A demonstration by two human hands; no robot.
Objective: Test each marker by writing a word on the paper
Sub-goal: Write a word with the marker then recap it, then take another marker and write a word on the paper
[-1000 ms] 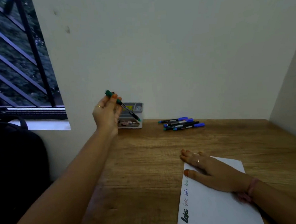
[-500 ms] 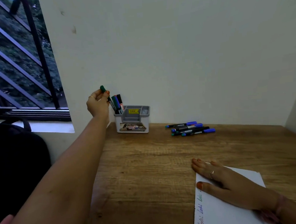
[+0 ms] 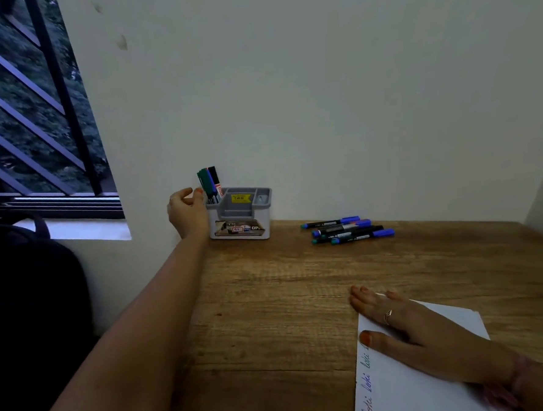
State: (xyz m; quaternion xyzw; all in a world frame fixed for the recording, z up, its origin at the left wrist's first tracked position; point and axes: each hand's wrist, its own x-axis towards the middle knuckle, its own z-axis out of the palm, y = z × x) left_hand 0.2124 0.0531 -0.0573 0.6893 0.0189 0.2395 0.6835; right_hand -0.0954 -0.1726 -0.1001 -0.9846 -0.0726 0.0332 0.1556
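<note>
Orange-painted nails marked the fingers [image 3: 197, 192] of the left hand [image 3: 186, 212], which were loosely curled just beside the markers in the holder [image 3: 210, 185], close to the green one, with nothing visibly gripped; whether a fingertip touched a barrel could not be told. The right hand [image 3: 427, 332] lay flat with straight fingers on the paper [image 3: 415, 387], pinning its upper left corner to the wooden counter [image 3: 270, 316]. Down the left edge of the sheet ran a column of small written words [image 3: 367, 387] in several colours, so some testing looked done. The grey holder [image 3: 239, 215] stood against the wall at the counter's back left corner, its markers upright in the leftmost compartment. A group of loose markers [image 3: 348, 230], blue-capped and lying side by side, rested well to the right of the holder, near the wall; these were probably the ones yet to be tried. Beyond the counter's left edge sat a dark bag [image 3: 30, 283] under the barred window [image 3: 29, 109]. The risk from here lay in the small, light holder: a hand brushing its side could tip it or knock the upright markers out. Reaching across for the loose group could also send those round barrels rolling, and lifting the right hand would leave the paper free to slide.
</note>
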